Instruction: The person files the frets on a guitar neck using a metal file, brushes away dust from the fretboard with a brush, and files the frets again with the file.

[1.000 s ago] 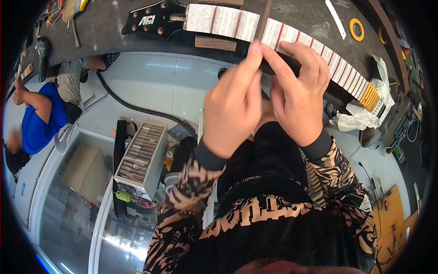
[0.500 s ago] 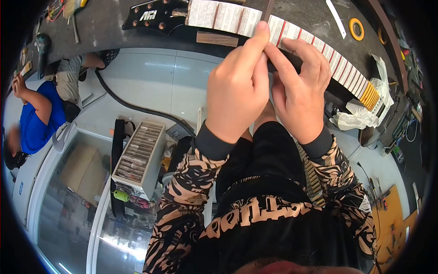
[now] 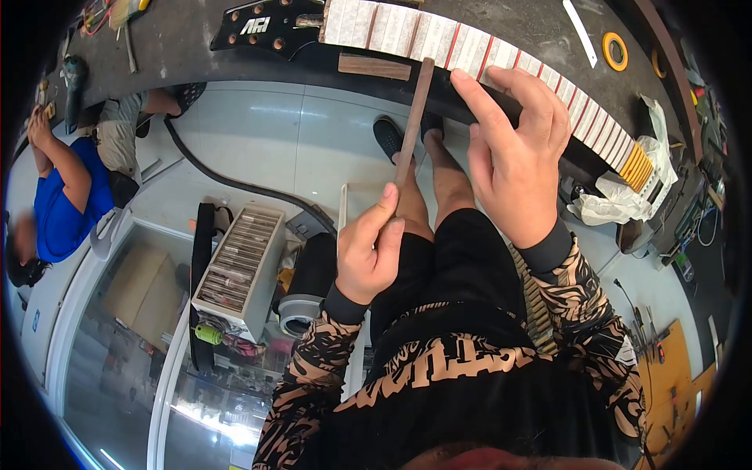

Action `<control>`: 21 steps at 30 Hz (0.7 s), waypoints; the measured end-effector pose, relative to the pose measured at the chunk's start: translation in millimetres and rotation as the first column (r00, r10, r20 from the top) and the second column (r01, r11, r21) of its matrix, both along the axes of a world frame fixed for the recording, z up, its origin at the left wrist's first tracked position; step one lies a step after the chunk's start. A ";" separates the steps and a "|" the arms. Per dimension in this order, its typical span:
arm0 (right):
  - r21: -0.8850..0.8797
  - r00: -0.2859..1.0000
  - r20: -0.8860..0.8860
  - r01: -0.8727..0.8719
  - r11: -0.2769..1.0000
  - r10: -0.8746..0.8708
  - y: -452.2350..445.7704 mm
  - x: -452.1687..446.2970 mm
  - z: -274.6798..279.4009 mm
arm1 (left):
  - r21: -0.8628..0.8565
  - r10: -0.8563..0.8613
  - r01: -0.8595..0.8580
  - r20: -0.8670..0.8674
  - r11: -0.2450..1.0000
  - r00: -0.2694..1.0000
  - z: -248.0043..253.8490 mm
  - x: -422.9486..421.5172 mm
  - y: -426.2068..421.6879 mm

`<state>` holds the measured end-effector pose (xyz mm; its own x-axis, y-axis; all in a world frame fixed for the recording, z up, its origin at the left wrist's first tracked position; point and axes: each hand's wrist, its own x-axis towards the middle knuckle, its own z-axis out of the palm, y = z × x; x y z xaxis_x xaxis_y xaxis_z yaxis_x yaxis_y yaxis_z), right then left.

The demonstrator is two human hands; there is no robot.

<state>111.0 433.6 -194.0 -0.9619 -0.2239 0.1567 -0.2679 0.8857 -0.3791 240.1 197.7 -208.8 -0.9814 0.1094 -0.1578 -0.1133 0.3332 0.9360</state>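
Observation:
My left hand [image 3: 370,254] pinches a slim, flat brown stick [image 3: 415,117], file-like in shape, between thumb and fingers. Its far tip reaches up to the lower edge of a guitar neck [image 3: 439,35]. Whitish masking strips cover the fretboard, with red and brown lines across it and bare yellow slats at the far right. To the left is the black headstock [image 3: 254,27] with white lettering. My right hand [image 3: 513,149] rests at the neck's near edge, fingers apart and bent, fingertips touching the edge; nothing shows in it.
A wooden block [image 3: 374,66] lies below the neck on the dark bench. A yellow tape roll [image 3: 615,51] and a white ruler-like strip [image 3: 580,33] lie at upper right. Crumpled white paper [image 3: 619,205] is near the neck's end. Another person in blue [image 3: 74,196] sits left.
My left hand has drawn the brown stick off the fretboard, back and down towards my lap. My right hand has stayed almost in place at the neck.

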 end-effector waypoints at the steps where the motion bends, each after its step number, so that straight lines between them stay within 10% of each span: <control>1: 0.000 1.000 0.000 -0.001 1.000 0.001 0.0 0.2 -0.1 | 0.017 0.002 -0.001 -0.017 1.000 1.000 -4.2 1.1 2.3; 15: 0.012 1.000 0.016 0.002 1.000 -0.002 -0.6 2.1 3.5 | 0.219 0.067 -0.045 -0.095 0.975 0.993 -3.8 -151.3 65.9; 21: 0.014 1.000 0.019 -0.011 1.000 0.010 0.1 -0.4 4.1 | -0.049 -0.022 0.019 -0.075 0.999 0.997 7.4 -34.1 21.5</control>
